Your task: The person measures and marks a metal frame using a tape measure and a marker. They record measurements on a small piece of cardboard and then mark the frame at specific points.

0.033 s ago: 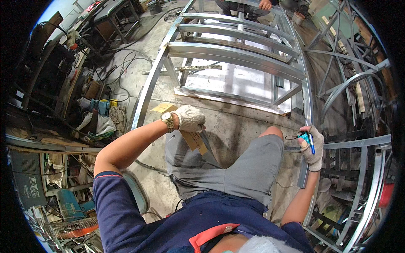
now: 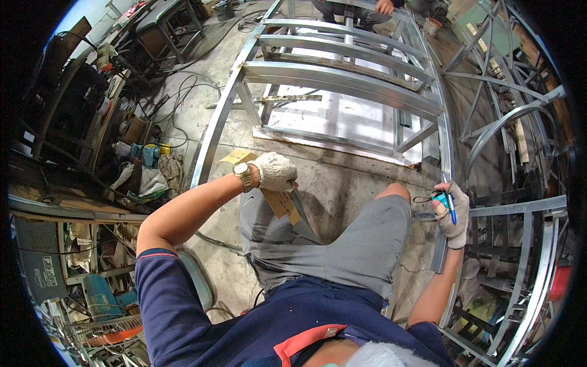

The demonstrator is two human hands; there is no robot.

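Head view, looking down: the left hand (image 2: 275, 172), in a pale knitted glove, is near the middle of the frame, its fingers curled in and holding a brown card (image 2: 283, 209). Part of the card hangs below the fingers over the grey trousers (image 2: 342, 260), and a brown piece also shows above the wrist; whether the two are one piece cannot be told. A watch (image 2: 243, 175) sits on that wrist. Right of centre, the right hand (image 2: 455, 215), gloved too, has its fingers closed around a teal tape measure (image 2: 438, 199) with a black loop and a blue pen (image 2: 452, 209), which points up and lies just beside it. This hand is over the lower end of the right rail of a metal frame (image 2: 342, 79); whether it touches the rail cannot be told. The frame fills the upper middle, its crossbars running left to right, with a white sheet (image 2: 333, 113) beneath it on the concrete floor (image 2: 199, 113). At the top edge another person's hand (image 2: 384, 7) shows near the frame's far end. Dark cables (image 2: 178, 101) loop over the floor at upper left, a round fan (image 2: 107, 332) is at lower left, and metal bars crowd the right side.
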